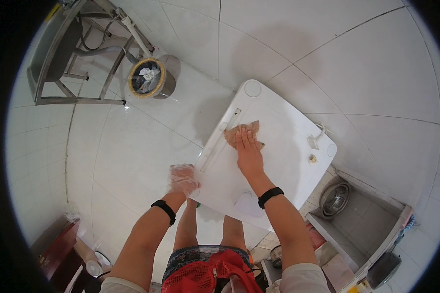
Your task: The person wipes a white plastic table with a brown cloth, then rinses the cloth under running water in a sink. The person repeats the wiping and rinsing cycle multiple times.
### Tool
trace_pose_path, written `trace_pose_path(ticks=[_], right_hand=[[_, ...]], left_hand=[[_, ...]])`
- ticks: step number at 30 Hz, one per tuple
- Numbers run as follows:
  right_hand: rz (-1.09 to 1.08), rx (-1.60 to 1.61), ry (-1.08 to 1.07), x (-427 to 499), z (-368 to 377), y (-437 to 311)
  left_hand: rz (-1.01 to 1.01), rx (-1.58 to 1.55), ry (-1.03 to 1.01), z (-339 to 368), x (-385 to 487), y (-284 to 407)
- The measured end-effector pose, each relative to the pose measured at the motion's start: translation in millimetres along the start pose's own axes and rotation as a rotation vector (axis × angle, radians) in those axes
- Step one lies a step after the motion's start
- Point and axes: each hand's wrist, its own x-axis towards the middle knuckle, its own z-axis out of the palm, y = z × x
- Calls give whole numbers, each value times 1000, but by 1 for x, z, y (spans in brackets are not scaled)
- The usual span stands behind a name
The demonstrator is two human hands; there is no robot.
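Note:
My right hand (250,155) lies flat, fingers together, on a crumpled brown cloth (231,136). Under the cloth is the white top of a boxy appliance (275,172), rounded at its corners, with a long slotted strip (220,141) along its left side. My left hand (183,178), in a clear plastic glove, is at the left edge of this top with its fingers curled. Whether it grips the edge is not plain. A small yellowish scrap (312,158) and a white plug with a cord (314,141) sit towards the right edge.
A rubbish bin (165,84) with a yellow rim stands beside a metal-framed sink stand (80,100) at upper left. On the right, a tiled basin (366,219) holds a metal strainer bowl (335,199); a dark pan (384,270) is below it. Reddish furniture (60,252) is at lower left.

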Motion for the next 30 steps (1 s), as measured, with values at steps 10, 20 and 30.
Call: trace_pose_path(ticks=[10, 20, 30], right_hand=[[454, 68, 321, 102, -4, 9], [-173, -35, -7, 86, -5, -3], [261, -24, 208, 131, -36, 57]], left_hand=[[30, -52, 7, 1, 0, -4], [7, -40, -27, 1, 2, -4], [16, -34, -45, -1, 2, -6]])
